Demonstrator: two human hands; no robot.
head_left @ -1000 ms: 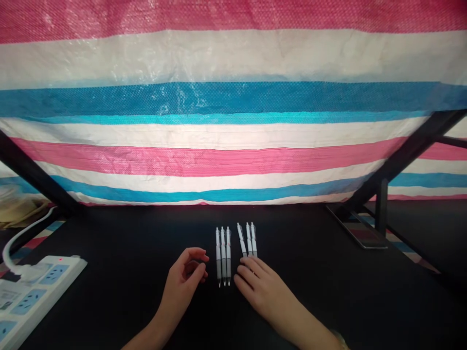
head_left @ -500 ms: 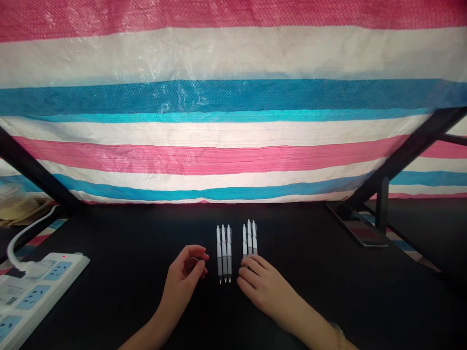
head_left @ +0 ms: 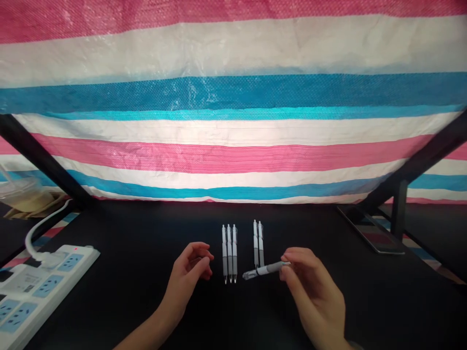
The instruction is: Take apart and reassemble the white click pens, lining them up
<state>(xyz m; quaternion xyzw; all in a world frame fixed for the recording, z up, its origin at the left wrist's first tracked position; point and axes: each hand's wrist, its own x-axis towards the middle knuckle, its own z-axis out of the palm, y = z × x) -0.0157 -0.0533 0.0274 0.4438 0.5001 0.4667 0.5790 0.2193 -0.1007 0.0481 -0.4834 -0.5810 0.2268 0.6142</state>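
Note:
My right hand (head_left: 314,287) pinches a white and grey click pen (head_left: 265,270) by its writing end, between thumb and fingertips. That pen is turned nearly sideways, its clicker end towards the left. Just behind it, two similar pens (head_left: 258,243) lie side by side, pointing away from me. To their left is a row of three matching pens (head_left: 229,253), tips towards me. My left hand (head_left: 191,270) rests left of this row, not touching it, fingers loosely curled, thumb apart and nothing visible inside.
The pens lie on a black table (head_left: 153,228). A white power strip (head_left: 47,287) with a plugged-in cable sits at the left. A dark phone-like device (head_left: 372,231) lies at the right, by a black frame leg (head_left: 416,165). A striped plastic sheet (head_left: 233,160) hangs behind.
My right hand has taken one pen from the right group of three, moved right and turned it sideways. My left hand keeps its pose. The view has shifted slightly left.

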